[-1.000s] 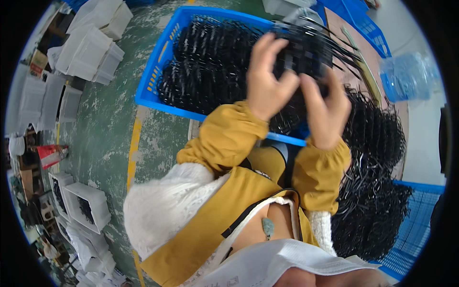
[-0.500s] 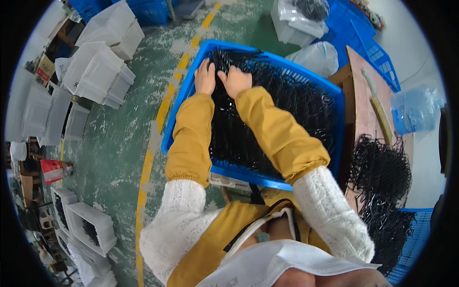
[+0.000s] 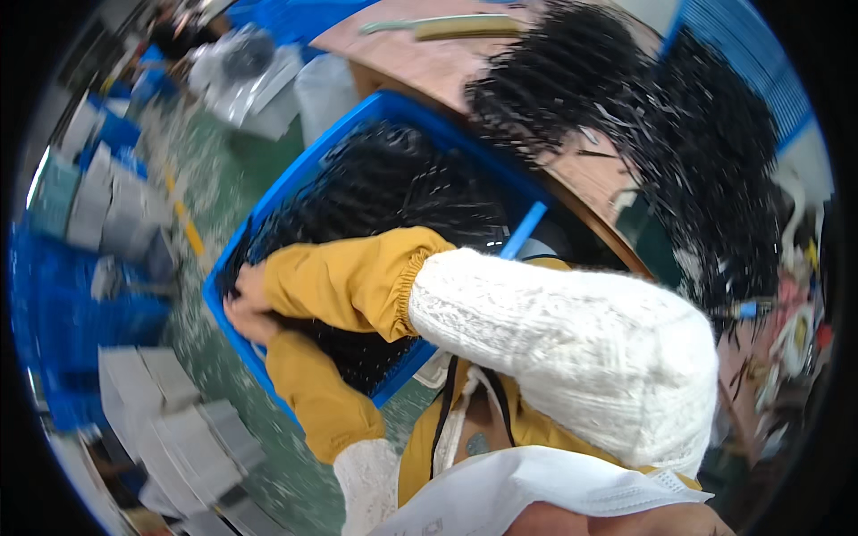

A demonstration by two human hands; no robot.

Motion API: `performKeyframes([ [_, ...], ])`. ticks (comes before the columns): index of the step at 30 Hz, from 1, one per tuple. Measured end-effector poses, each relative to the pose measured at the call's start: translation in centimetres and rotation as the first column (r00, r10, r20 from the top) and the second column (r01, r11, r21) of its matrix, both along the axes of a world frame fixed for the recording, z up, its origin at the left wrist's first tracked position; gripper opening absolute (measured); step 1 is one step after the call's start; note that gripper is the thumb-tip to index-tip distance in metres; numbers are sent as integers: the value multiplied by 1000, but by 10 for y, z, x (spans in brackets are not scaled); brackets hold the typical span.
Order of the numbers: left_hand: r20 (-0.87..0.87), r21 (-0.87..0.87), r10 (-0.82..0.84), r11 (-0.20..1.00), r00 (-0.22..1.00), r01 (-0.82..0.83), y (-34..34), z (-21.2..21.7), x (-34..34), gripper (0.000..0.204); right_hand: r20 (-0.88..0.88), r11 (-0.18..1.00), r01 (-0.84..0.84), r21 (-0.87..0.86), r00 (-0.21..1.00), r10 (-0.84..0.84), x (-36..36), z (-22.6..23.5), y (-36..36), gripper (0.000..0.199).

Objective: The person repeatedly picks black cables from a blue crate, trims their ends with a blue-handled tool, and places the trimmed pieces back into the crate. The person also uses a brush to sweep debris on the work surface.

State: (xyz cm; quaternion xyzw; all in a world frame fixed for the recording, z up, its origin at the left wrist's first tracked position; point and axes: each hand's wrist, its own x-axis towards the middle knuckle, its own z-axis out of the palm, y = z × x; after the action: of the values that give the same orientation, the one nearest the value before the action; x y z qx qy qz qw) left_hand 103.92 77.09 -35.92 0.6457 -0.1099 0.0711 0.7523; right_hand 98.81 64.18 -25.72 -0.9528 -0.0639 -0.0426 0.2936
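A blue plastic crate (image 3: pixel 523 230) is in front of me, heaped with thin, dark, glossy black strips (image 3: pixel 393 183) whose exact kind I cannot make out. Both my hands reach into its left end, close together beside the rim. My right hand (image 3: pixel 254 284) lies just above my left hand (image 3: pixel 248 320) in the picture, among the strips. Motion smears the fingers of both, so whether they grip any strips does not show. Yellow sleeve covers wrap my forearms over white knitted sleeves.
Beyond the crate, a wooden table (image 3: pixel 393 34) bears a long-handled brush (image 3: pixel 469 28) and a large black strip pile (image 3: pixel 567 76). Another blue crate (image 3: pixel 746 49) stands at far right. Plastic bags (image 3: pixel 259 89) and stacked pale bins (image 3: pixel 192 460) stand on the left.
My view has swung to the right, so the table and its pile show more fully. My hands have come closer together at the crate's end, and my right arm now crosses the crate.
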Motion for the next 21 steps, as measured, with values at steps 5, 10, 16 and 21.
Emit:
performKeyframes([
  [5, 544, 586, 209, 599, 812, -547, 28, 6, -11, 52, 395, 994, -80, 77, 918, 43, -110, 82, -97, 49],
  [10, 108, 750, 97, 645, 989, -145, 25, 33, -21, 51, 373, 895, 420, -151, 862, -342, -272, 165, -386, 46],
  [16, 205, 702, 344, 600, 916, -383, -28, 83, -96, 51, 558, 221, 934, -280, 345, -755, -507, 284, -680, 85],
  [21, 94, 363, -41, 932, 995, 4, -227, 90, -217, 45, 463, -91, 992, -83, -42, -885, -577, 266, -795, 119],
])
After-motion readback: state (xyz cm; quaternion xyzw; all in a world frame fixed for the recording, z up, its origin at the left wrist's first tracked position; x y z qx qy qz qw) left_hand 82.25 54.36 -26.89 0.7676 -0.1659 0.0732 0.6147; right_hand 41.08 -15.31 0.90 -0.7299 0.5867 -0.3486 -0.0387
